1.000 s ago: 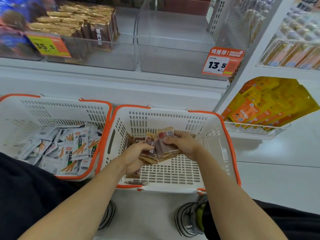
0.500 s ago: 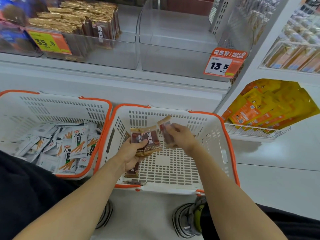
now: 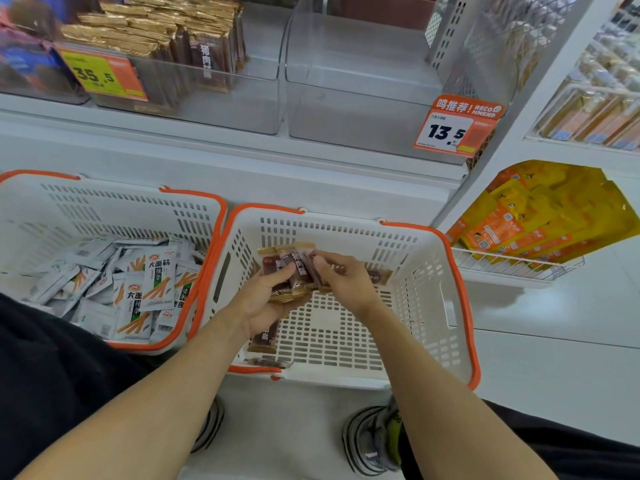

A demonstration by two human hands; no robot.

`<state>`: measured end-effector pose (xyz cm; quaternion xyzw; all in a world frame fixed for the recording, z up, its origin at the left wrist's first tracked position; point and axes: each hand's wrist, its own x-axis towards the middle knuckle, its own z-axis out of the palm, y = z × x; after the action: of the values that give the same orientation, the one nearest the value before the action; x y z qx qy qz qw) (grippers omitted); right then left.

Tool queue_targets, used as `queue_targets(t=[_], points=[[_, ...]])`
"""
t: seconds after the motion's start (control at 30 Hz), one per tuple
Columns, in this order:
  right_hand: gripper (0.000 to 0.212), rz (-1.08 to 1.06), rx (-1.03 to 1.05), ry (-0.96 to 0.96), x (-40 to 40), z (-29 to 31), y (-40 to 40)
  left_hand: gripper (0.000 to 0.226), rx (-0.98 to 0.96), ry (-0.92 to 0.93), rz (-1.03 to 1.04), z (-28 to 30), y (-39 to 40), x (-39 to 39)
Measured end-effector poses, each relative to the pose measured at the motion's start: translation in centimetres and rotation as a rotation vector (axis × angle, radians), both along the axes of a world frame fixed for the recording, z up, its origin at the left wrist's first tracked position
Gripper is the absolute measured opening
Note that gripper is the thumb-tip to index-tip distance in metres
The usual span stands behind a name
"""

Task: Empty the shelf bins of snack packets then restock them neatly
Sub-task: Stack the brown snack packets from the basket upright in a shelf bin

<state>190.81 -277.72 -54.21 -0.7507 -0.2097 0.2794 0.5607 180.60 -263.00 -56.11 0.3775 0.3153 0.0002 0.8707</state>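
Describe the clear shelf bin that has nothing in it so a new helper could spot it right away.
Look at the white shelf above the two orange-rimmed baskets. Two clear bins sit side by side there; take the right-hand bin, bearing the orange 13.5 price tag. Unlike its neighbour, it holds no brown packets.

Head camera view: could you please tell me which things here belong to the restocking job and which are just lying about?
In the job:
left hand and right hand holding brown packets
right basket
empty bin

Lying about:
left basket
yellow pouches

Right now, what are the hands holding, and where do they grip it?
Left hand grips a stack of brown snack packets by the lower ends; right hand pinches the stack's right edge.
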Motion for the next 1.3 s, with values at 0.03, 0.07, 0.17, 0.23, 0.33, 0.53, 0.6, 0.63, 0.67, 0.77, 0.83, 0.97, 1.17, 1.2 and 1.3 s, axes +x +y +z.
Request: queue_targets(t=[0.03, 0.07, 0.17, 0.23, 0.33, 0.53, 0.6, 0.63, 0.67, 0.77, 0.83, 0.97, 1.17, 1.2, 1.3], points=[[0.026, 0.013, -0.018, 0.054, 0.3, -0.1, 0.0, 0.057, -0.006, -0.006, 0.012, 0.0, 0.1, 0.0], [0.032, 0.029, -0.031, 0.09, 0.7, -0.2, 0.0, 0.059, -0.004, -0.007, 0.019, -0.1, 0.3, 0.0], [0.056, -0.028, -0.114, 0.108, 1.3, -0.6, -0.2, 0.054, 0.007, 0.014, 0.035, -0.4, 0.3, 0.1], [0.062, -0.094, -0.136, 0.192, 1.6, -0.6, -0.2, 0.046, 0.016, 0.025, 0.043, -0.4, 0.2, 0.2], [0.04, -0.066, -0.135, 0.264, 2.0, 0.0, -0.5, 0.042, 0.041, 0.04, 0.032, -0.4, 0.4, 0.2], [0.044, 0.182, -0.143, 0.368, 4.0, 2.6, -3.0, 0.062, 0.131, 0.077, -0.094, 0.2, 1.2, -0.4], [0.046, 0.267, -0.224, 0.339, 4.5, 3.1, -3.7, 0.065, 0.14, 0.063, -0.165, 0.5, 1.4, -0.6], [0.052, 0.27, -0.262, 0.304, 4.6, 3.1, -3.8, 0.066, 0.144, 0.066, -0.198, 0.5, 1.5, -0.6], [0.062, 0.238, -0.28, 0.281, 4.6, 3.0, -3.7, 0.065, 0.157, 0.073, -0.232, 0.6, 1.4, -0.6], [0.086, 0.061, -0.244, 0.265, 4.4, 2.6, -3.0, 0.047, 0.185, 0.041, -0.335, 1.0, 0.8, -0.5], [0.078, 0.018, -0.211, 0.247, 3.9, 2.2, -2.5, 0.041, 0.166, 0.014, -0.355, 1.0, 0.6, -0.6], [0.04, -0.001, -0.172, 0.391, 2.8, 1.1, -2.0, 0.043, 0.124, 0.018, -0.334, 0.3, 0.7, -0.7], [0.045, -0.031, -0.145, 0.393, 4.0, 0.5, -3.0, 0.027, 0.233, 0.136, -0.473, 1.1, 1.6, -0.6], [0.051, -0.048, -0.146, 0.37, 4.3, 0.4, -3.2, 0.028, 0.322, 0.166, -0.529, 1.0, 1.8, -0.5], [0.045, -0.037, -0.127, 0.358, 4.9, 0.2, -3.7, 0.031, 0.476, 0.241, -0.591, 0.7, 2.2, -0.5]])
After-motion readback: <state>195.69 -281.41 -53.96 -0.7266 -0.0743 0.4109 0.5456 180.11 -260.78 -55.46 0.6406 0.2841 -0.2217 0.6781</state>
